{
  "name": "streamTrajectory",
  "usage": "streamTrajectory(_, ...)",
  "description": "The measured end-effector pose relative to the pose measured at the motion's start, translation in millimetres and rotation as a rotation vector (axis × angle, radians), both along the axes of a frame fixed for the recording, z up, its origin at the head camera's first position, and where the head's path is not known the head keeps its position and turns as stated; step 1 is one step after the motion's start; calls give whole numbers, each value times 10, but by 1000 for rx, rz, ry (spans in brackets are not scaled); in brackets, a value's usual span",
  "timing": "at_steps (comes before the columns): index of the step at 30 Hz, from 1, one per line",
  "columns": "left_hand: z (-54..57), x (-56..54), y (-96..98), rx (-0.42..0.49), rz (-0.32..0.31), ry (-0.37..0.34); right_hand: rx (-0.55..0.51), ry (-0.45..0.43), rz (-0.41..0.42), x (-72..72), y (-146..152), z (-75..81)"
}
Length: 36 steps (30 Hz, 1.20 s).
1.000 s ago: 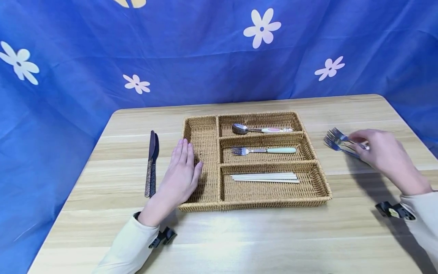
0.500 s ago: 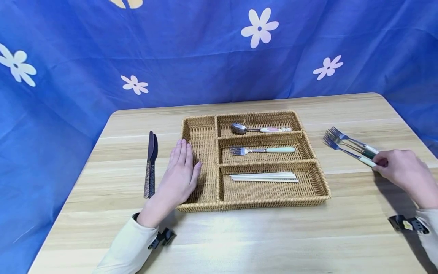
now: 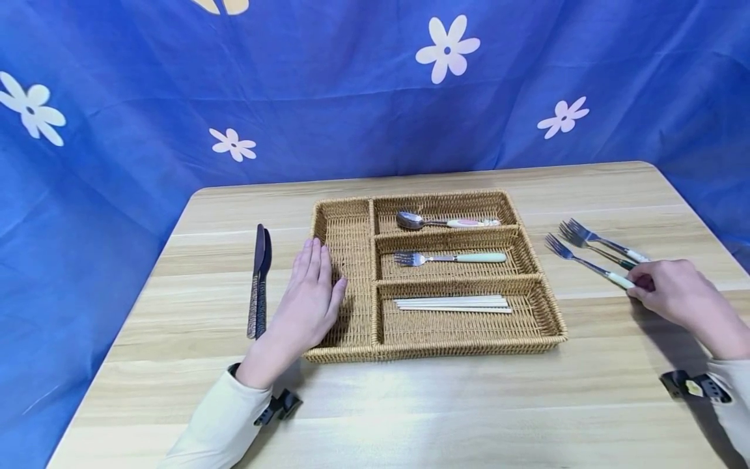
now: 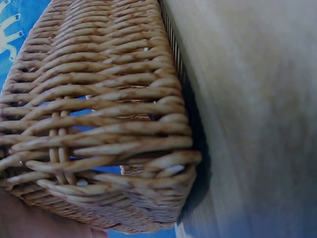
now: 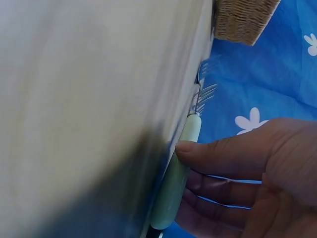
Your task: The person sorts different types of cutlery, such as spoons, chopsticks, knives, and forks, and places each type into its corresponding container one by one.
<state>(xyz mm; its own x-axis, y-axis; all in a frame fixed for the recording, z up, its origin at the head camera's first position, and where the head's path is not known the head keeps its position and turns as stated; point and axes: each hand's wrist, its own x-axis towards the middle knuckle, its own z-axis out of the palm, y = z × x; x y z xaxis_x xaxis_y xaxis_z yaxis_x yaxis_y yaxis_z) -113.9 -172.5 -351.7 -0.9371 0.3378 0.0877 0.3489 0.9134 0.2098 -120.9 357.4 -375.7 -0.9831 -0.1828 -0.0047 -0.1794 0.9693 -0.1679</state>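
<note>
My left hand [image 3: 310, 296] lies flat with straight fingers against the left wall of a wicker tray [image 3: 439, 346]; the left wrist view shows the tray's weave [image 4: 99, 114] close up. My right hand [image 3: 641, 286] pinches the handle end of a pale-green-handled fork [image 3: 580, 262] on the table, right of the tray. In the right wrist view the thumb [image 5: 218, 151] presses that fork's handle [image 5: 178, 173], with fingers curled under it. Two more forks [image 3: 597, 242] lie just behind it.
The tray's compartments hold a spoon [image 3: 445, 222], a green-handled fork [image 3: 448, 258] and white chopsticks [image 3: 454, 303]; its left compartment is bare. Two dark knives [image 3: 259, 280] lie left of my left hand. A blue flowered cloth hangs behind the wooden table [image 3: 410, 404].
My right hand drew back from over the forks to their handle ends and took hold of the nearest fork, which has shifted slightly away from the others. The left hand stayed put.
</note>
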Motion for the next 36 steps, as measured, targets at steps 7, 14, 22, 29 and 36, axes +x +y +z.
streamTrajectory(7, -14, -8, 3, 7, 2, 5, -29, 145, 73, 7, -144, 166)
streamTrajectory(14, -1, 0, 5, 11, 5, 5, -66, 293, 201, -45, -447, 446)
streamTrajectory(22, -7, -4, 3, 8, 6, -2, -110, 349, 391, -187, -943, 680)
streamTrajectory(29, -8, -3, -4, 2, 2, -15, -67, 209, 444, -239, -1438, 763)
streamTrajectory(36, -11, -1, 1, 1, 4, 0, -25, 139, 543, -339, -1762, 645)
